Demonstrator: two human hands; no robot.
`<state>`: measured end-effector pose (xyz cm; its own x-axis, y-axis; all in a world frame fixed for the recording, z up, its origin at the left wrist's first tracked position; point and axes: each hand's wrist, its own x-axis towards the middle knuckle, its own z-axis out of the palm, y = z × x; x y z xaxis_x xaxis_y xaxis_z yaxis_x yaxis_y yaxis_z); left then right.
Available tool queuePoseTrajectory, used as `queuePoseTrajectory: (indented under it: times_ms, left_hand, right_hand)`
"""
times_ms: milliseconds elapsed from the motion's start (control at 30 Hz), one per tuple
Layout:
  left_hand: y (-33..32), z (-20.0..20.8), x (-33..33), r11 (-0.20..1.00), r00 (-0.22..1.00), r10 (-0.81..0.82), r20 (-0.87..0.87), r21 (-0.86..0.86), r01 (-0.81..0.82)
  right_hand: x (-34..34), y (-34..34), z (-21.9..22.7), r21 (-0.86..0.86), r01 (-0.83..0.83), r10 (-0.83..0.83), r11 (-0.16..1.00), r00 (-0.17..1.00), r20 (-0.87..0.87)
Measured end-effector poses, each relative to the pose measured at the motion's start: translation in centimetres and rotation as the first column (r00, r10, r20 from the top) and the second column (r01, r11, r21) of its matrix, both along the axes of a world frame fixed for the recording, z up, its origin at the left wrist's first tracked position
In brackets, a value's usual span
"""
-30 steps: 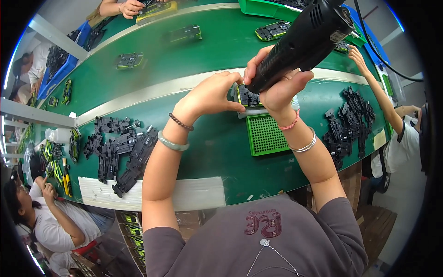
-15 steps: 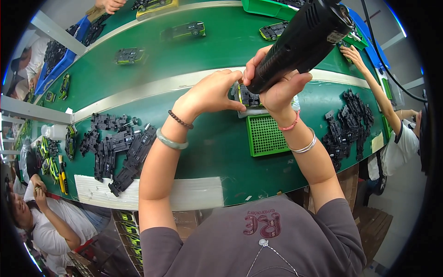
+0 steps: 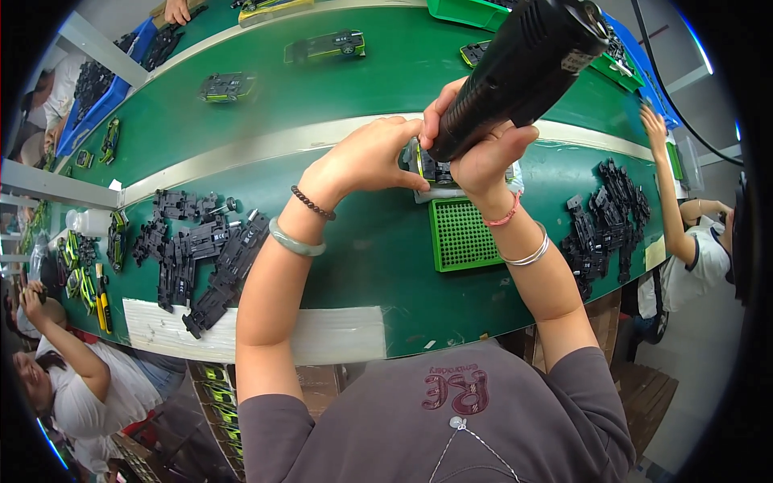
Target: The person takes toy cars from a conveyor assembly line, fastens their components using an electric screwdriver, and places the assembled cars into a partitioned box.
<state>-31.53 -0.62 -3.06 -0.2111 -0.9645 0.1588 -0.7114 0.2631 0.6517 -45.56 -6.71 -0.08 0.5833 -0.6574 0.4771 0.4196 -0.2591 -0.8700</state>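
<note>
White tub, yellow-handled tool at left; blue bin beyond.

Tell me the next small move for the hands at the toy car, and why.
Probably ease the black handheld tool slightly down toward the toy car with the right hand: that hand grips the tool with its lower end over the car, and the left hand curves around the car's left end, seemingly steadying it. The tip is hidden, so contact can't be confirmed.

A thick black handheld tool slants over a black-and-green toy car lying underside up.
</note>
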Motion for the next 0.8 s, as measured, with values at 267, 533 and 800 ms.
queuePoseTrajectory:
  times_ms: [267,533,800]
  left_hand:
    - [0.1,0.3,-0.1,1.000,0.999,0.003,-0.051,-0.003,-0.003]
    - [0.1,1.2,0.2,0.998,0.999,0.027,-0.036,0.049,-0.025]
    - [0.0,1.7,-0.3,0.999,1.000,0.018,0.009,0.035,-0.018]
  right_hand:
    - [0.2,-0.4,-0.1,0.028,-0.013,0.013,1.000,1.000,-0.011]
    - [0.7,-0.4,-0.6,0.041,-0.018,0.020,0.999,0.998,-0.054]
    - [0.4,-0.7,-0.8,0.038,-0.014,0.016,0.999,0.998,-0.056]
